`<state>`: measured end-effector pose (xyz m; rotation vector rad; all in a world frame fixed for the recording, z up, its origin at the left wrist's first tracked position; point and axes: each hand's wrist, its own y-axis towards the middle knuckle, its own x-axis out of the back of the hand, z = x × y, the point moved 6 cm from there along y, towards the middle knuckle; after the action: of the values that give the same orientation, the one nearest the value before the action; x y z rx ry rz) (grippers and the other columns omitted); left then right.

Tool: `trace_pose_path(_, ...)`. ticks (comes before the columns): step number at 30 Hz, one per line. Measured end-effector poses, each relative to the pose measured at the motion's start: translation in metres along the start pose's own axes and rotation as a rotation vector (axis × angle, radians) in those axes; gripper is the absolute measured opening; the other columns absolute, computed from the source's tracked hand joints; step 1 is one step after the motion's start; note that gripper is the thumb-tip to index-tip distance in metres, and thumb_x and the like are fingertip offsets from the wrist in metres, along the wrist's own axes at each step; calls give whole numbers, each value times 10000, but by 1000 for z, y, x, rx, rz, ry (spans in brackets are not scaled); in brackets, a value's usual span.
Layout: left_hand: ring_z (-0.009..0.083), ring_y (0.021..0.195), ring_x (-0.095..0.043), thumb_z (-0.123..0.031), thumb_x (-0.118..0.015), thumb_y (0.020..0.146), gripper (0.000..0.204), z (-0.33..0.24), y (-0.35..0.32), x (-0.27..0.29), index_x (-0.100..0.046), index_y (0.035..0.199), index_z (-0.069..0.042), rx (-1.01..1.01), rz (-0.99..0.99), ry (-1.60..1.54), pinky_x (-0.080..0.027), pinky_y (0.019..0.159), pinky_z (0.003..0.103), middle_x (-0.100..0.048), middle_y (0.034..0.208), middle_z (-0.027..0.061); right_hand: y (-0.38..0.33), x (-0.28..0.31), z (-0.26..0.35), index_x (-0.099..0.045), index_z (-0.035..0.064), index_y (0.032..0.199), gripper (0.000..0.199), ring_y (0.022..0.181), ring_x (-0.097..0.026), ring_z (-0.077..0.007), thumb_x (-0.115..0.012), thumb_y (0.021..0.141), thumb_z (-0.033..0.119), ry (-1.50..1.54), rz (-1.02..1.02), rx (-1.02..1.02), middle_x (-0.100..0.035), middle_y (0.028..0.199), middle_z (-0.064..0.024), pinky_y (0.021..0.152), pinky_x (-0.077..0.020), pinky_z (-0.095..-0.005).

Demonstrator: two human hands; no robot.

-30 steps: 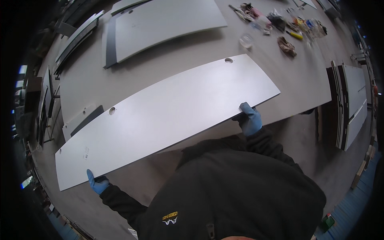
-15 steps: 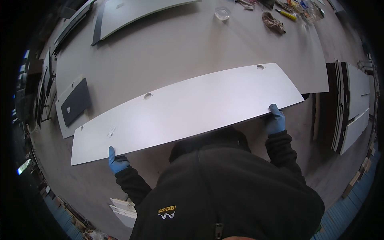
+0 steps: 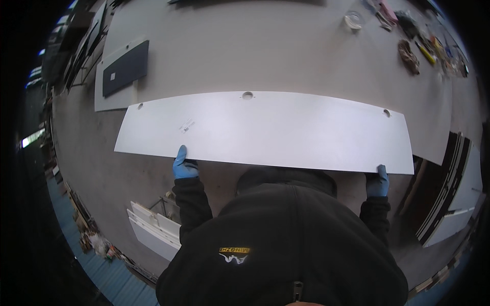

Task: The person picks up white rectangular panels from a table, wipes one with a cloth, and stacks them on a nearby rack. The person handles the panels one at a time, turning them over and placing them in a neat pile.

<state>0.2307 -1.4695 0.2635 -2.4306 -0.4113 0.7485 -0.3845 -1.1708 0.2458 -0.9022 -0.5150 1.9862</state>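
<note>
My gloved left grip [image 3: 184, 166] and right grip [image 3: 377, 182] clasp the long smooth white panel [image 3: 270, 130], its small pale sticker [image 3: 187, 125] left of centre.

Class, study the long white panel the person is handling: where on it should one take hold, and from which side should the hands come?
Grip the long white panel along its near long edge, close to each end, coming from the person's side. It is wide, thin and flat, so widely spaced hands probably keep it level. That is how the left hand and right hand, in blue gloves, grip it here.
</note>
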Motion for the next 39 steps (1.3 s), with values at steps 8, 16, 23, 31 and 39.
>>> trace_pose_path(8,281,1164,-625,-12,-645,920,396,12,11,26,-558,1307,-9,25,-117,-90,-500,1042,408,-636,1282,145,-16,14,32,-519,-65,1131,499,797,-707,-420,-542,1002,417,-726,-29,-582,-671,1023,-274,725,-600,-516)
trace_pose_path(16,278,1166,-619,4,-644,918,410,18,9,30,-556,1317,-29,27,-149,-92,-502,1037,420,-632,1282,127,4,-79,65,-642,-81,917,403,747,-708,-268,-576,999,308,-1119,288,-414,-710,886,-192,735,-585,-382)
trace_pose_path(23,271,1165,-620,-20,-646,920,384,19,10,33,-567,1296,-23,92,-177,-96,-505,1034,405,-636,1273,131,84,-99,34,-490,35,1430,467,1350,-483,-314,-520,981,161,-1988,584,876,-478,1490,-160,1168,-322,-391)
trace_pose_path(31,222,1033,-679,-57,-674,910,282,34,9,38,-624,1187,-52,256,-247,-77,-581,851,314,-692,1151,94,164,176,220,-516,-14,1390,709,1340,-473,-377,-479,962,551,-1982,-573,246,-490,1457,-222,1140,-354,-422)
trace_pose_path(39,170,922,-707,-143,-665,943,266,32,7,35,-629,1195,-64,506,-138,-87,-535,526,193,-712,1133,87,126,150,190,-561,18,1349,640,1242,-570,-334,-642,903,469,-1608,-738,416,-580,1362,-205,1062,-437,-385)
